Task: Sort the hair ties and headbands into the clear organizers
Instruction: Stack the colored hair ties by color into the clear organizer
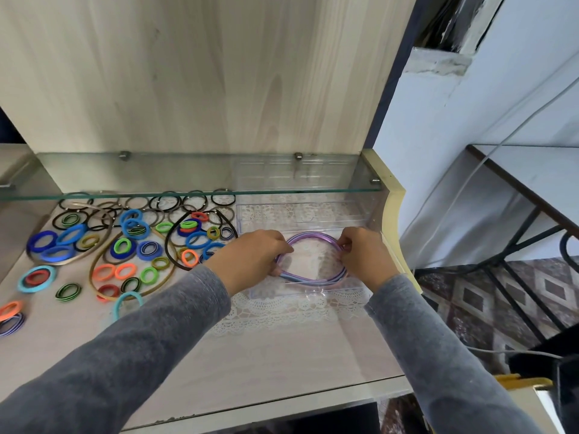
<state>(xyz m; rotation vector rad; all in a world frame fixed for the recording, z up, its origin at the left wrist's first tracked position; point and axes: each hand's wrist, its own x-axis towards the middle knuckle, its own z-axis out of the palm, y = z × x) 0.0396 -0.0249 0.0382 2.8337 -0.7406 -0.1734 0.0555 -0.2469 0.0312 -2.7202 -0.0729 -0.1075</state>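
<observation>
Head view of a sorting station. A pale wood-grain back panel fills the field from 10 to 1 o'clock; below it the light desk surface runs from 8 to 5 o'clock. A glass shelf crosses the panel's foot, above the rear of the desk. Two grey sleeves, left and right, enter from 7 and 5 o'clock and converge toward the centre. A white lace mat lies on the desk under two clear organizers: the near organizer sits just right of centre, and the rear organizer stands at its 12 o'clock, just behind it. At 9 o'clock of the near organizer the loose hair ties lie spread over the desk, blue, green, orange, black and striped, many nested one inside another, with a tan headband and a black headband lying looped around some of them. A bundle of purple and blue headbands lies curved inside the near organizer, its arch toward 12 o'clock and its ends toward 6 o'clock. The left hand grips the bundle's 9 o'clock side with curled fingers; the right hand pinches its 3 o'clock side
</observation>
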